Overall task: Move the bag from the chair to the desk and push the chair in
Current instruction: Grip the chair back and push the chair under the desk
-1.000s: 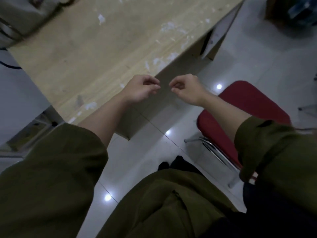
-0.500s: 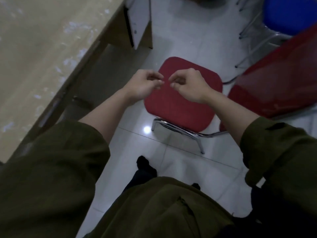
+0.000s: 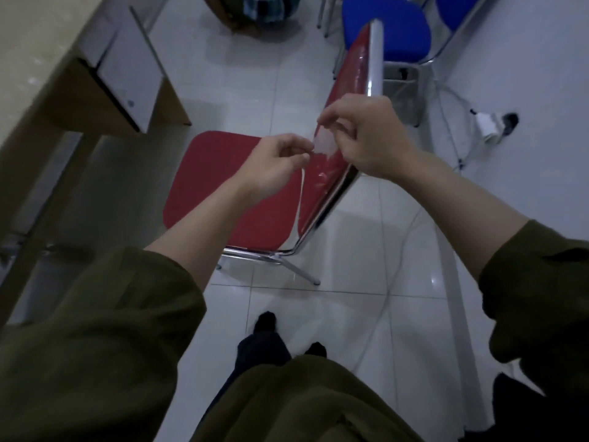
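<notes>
The bag is nowhere in our view, the red padded metal-framed chair [image 3: 229, 199] stands unpushed, our left hand [image 3: 274, 164] and right hand [image 3: 366, 138] loosely curled, holding nothing we can discern.

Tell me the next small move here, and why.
Probably reach the right hand down onto the red chair's backrest to push it toward the desk. The seat is bare, no bag shows on it, and the chair stands clear of the desk.
</notes>
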A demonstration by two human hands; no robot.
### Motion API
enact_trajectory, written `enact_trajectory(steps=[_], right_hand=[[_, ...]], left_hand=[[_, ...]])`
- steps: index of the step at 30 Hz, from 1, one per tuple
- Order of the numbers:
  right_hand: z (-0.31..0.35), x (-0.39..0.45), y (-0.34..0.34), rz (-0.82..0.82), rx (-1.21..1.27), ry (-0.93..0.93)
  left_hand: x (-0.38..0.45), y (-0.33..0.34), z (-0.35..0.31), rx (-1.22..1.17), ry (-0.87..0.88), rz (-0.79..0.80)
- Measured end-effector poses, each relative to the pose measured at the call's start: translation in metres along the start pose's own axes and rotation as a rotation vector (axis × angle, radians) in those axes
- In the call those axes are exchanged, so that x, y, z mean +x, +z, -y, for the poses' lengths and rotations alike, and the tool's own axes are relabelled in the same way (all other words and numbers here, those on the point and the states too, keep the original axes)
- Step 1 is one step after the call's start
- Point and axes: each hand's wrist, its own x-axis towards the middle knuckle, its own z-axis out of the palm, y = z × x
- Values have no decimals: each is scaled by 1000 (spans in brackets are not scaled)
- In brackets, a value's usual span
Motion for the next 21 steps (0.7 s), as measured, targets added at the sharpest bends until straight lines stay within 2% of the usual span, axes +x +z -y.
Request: enact_trajectory(steps=[3, 10, 13, 21], right_hand=[[-33, -4, -13, 67, -76, -37], [-84, 29, -16, 138, -25, -167], [-108, 56, -23, 229, -44, -226], [-162, 127, -42, 457, -80, -397]], left_hand=[[19, 23, -13, 26, 9, 53], [63, 48, -17, -85, -84, 67], [85, 52, -11, -131, -135, 70], [134, 58, -41, -51, -218, 27]])
